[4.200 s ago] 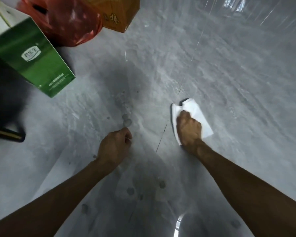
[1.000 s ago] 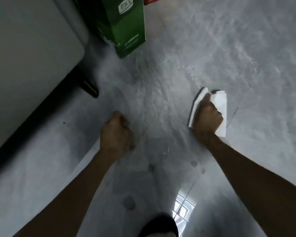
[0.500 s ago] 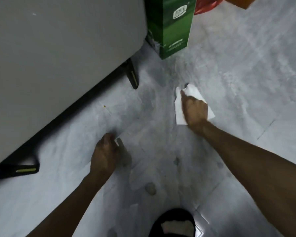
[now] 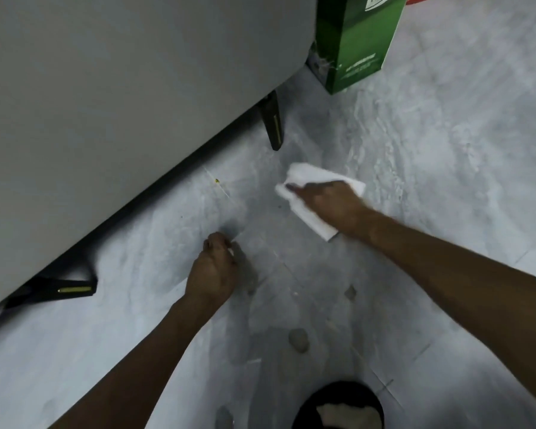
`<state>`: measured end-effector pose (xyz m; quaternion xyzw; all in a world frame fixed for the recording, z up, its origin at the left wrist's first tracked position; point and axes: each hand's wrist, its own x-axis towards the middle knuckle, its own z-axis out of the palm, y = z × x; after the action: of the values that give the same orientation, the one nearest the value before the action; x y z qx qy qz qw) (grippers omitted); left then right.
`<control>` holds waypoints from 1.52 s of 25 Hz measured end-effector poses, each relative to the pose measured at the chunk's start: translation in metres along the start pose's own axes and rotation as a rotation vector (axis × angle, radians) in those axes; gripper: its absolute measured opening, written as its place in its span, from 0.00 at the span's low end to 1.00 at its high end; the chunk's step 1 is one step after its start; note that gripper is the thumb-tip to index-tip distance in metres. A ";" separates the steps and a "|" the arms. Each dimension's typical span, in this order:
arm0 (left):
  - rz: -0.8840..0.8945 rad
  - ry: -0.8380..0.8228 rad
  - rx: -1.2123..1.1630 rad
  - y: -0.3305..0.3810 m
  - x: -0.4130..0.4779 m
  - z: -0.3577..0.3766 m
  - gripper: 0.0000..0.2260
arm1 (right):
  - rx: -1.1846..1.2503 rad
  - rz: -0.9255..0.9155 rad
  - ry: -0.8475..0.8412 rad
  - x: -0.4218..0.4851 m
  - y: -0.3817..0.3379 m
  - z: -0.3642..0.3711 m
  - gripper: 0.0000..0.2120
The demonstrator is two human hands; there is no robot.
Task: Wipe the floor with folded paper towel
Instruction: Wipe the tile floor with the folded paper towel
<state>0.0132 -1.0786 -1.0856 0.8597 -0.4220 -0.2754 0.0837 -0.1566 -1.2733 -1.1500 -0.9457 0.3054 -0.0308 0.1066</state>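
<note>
My right hand [image 4: 328,201] flat on folded paper towel [image 4: 307,174], fingers extended.
Towel on grey floor [image 4: 446,181]; left hand [image 4: 212,270] curled, knuckles down.

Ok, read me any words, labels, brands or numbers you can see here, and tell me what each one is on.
Nothing here can be read.
Green box, white logo at the top: cut off by the frame and blurred, unreadable.
Green box, white print low on its front: too small and blurred to read.
Black furniture leg, yellow strip: no lettering to be made out.
Paper towel: no print visible.
</note>
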 end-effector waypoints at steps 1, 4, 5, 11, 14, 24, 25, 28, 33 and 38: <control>0.004 0.007 -0.007 0.003 0.000 0.001 0.11 | -0.023 0.270 0.078 -0.007 0.029 -0.012 0.20; 0.121 0.039 -0.026 0.026 -0.006 0.011 0.11 | -0.032 0.647 0.256 -0.036 0.029 -0.010 0.21; 0.182 0.044 -0.045 0.038 -0.009 0.016 0.11 | 0.026 0.582 0.249 -0.049 0.004 0.001 0.21; 0.394 -0.104 -0.094 0.112 -0.017 0.058 0.16 | -0.017 -0.040 0.210 -0.215 0.006 0.012 0.18; 0.484 -0.210 -0.017 0.141 -0.035 0.081 0.16 | -0.102 0.617 0.201 -0.309 0.069 -0.011 0.24; 0.558 -0.435 0.395 0.173 -0.062 0.115 0.27 | -0.089 0.206 0.193 -0.277 -0.019 0.012 0.22; 0.551 -0.426 0.393 0.177 -0.063 0.115 0.25 | -0.080 0.074 0.154 -0.298 0.000 0.001 0.22; 0.517 -0.436 0.350 0.191 -0.079 0.115 0.22 | -0.236 0.324 0.171 -0.385 0.081 -0.025 0.18; 0.758 -0.670 0.478 0.249 -0.144 0.159 0.30 | 0.048 1.637 0.504 -0.488 0.088 -0.041 0.16; 0.764 -0.589 0.591 0.273 -0.182 0.209 0.32 | -0.046 0.684 0.250 -0.473 -0.027 0.007 0.30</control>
<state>-0.3757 -1.0913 -1.0841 0.5197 -0.7680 -0.3238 -0.1879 -0.5243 -0.9741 -1.1477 -0.7800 0.6152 -0.1021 0.0514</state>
